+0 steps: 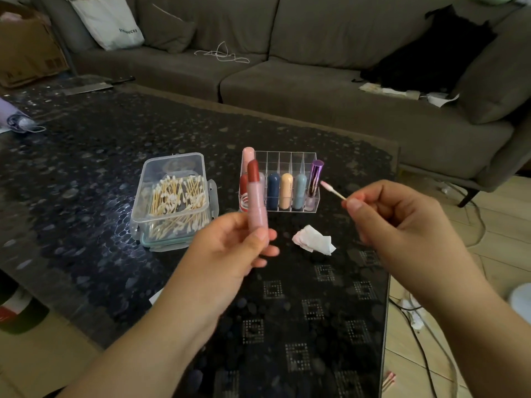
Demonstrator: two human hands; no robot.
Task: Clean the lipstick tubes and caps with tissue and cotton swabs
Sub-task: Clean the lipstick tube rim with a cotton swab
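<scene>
swab box (172, 196) left of organizer (287, 182); tissue (313, 239) before

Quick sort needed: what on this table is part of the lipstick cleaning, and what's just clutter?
In use:
- pink lipstick tube with red bullet, in left hand
- pink-stained cotton swab, in right hand
- crumpled white tissue
- clear plastic box of cotton swabs
- clear acrylic organizer of lipsticks

Lying about:
- white tote bag
- black garment
- cardboard box
</scene>
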